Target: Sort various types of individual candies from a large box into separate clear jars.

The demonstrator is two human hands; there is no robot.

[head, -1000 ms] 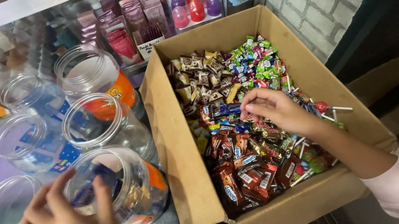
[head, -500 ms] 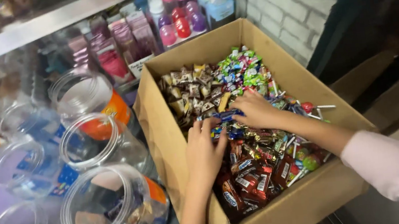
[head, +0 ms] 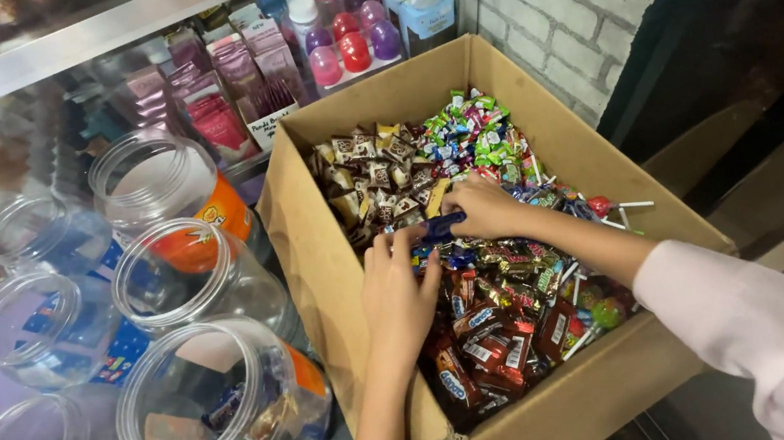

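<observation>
The large open brown cardboard box (head: 577, 397) stands with its flaps out of the way, so the whole heap of wrapped sweets lies open from above. The sweets sit roughly sorted by kind: brown and cream wrapped toffees (head: 370, 167) at the far left, green and pink wrapped candies (head: 471, 129) at the far right, red and brown wrapped chocolate bars (head: 494, 343) at the near end, and a few lollipops on white sticks (head: 602, 207) along the right wall.

Just beside the box on its left stand 5 clear wide-mouthed plastic jars (head: 221, 414), all lidless and mouths up, so they can take sweets straight from the box; the nearest holds a few pieces. Behind them runs a glass display shelf (head: 37, 55) of pink sachets and small bottles.

Both hands are down in the middle of the box. The left hand (head: 400, 295) lies flat with fingers spread wide on the heap, touching blue wrappers. The right hand (head: 481, 208) is curled narrow and pinches a small blue wrapped sweet (head: 440, 227) at its fingertips.
</observation>
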